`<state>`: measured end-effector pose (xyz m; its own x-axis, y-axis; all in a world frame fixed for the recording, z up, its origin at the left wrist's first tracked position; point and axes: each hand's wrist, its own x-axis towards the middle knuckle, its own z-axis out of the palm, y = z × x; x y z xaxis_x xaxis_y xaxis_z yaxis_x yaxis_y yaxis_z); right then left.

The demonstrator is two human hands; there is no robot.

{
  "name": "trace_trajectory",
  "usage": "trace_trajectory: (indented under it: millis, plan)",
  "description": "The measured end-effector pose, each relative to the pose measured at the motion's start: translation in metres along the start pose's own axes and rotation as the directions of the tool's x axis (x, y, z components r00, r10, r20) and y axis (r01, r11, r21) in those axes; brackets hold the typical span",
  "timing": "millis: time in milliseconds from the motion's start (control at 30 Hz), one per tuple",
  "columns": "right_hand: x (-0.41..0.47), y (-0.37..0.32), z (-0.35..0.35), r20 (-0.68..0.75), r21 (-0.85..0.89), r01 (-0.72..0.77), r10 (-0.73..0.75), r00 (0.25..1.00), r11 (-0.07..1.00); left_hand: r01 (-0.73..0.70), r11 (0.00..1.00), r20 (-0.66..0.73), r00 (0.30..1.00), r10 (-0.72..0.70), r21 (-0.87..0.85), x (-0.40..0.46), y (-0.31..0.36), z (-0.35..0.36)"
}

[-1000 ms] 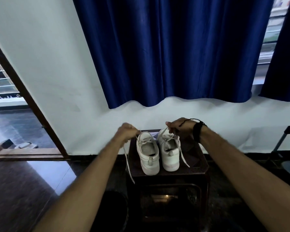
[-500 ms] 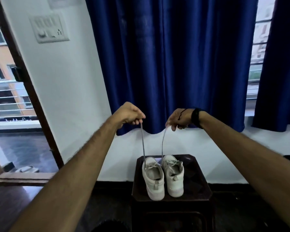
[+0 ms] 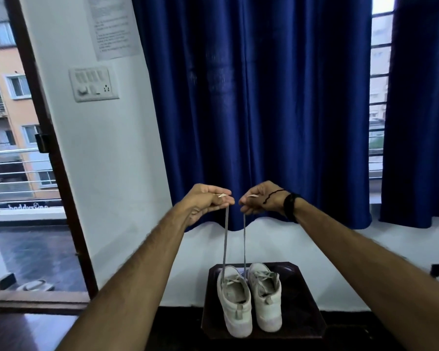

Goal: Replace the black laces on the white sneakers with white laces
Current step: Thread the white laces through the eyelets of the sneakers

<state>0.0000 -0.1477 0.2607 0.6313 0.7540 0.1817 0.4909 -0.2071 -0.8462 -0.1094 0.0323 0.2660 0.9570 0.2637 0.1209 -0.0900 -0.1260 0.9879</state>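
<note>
Two white sneakers stand side by side, heels toward me, on a dark wooden stool [image 3: 304,295]. The left sneaker [image 3: 235,304] has a white lace [image 3: 225,239] whose two ends run straight up from its top eyelets. My left hand [image 3: 208,200] pinches one end and my right hand [image 3: 261,198] pinches the other, both held high above the shoes and close together. The lace strands hang taut. The right sneaker [image 3: 266,297] is laced in white and nobody touches it. No black lace shows.
A dark blue curtain [image 3: 259,110] hangs behind the hands over a window. A white wall with a switch panel [image 3: 93,84] lies to the left. An open doorway [image 3: 23,173] with a wooden frame leads to a balcony at far left. Dark floor surrounds the stool.
Both hands rose from the shoes, drawing the lace ends up until taut. They then moved closer together. My view tilted upward.
</note>
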Motion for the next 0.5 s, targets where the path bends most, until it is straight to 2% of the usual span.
trace_trajectory:
  millis: [100, 167, 300, 433, 500]
  plan:
    - [0.006, 0.005, 0.003, -0.211, -0.084, 0.032, -0.050, 0.976, 0.996, -0.046, 0.999, -0.112, 0.993, 0.049, 0.029, 0.004, -0.001, 0.004]
    - [0.009, 0.006, 0.004, -0.299, -0.086, 0.044, -0.068, 0.952, 0.995, -0.090, 0.991, -0.171, 0.980, 0.105, 0.095, 0.007, -0.002, 0.006]
    - [0.010, -0.002, 0.010, -0.331, 0.038, 0.087, -0.070, 0.941, 0.995, -0.145, 0.959, -0.264, 0.942, 0.209, 0.242, 0.016, -0.004, 0.007]
    - [0.012, -0.010, 0.018, -0.413, -0.052, 0.090, -0.104, 0.905, 0.995, -0.173, 0.965, -0.289, 0.930, 0.226, 0.198, 0.020, -0.006, 0.013]
    - [0.013, -0.013, 0.023, -0.431, -0.015, 0.094, -0.091, 0.898, 0.995, -0.197, 0.965, -0.303, 0.922, 0.243, 0.174, 0.020, -0.006, 0.016]
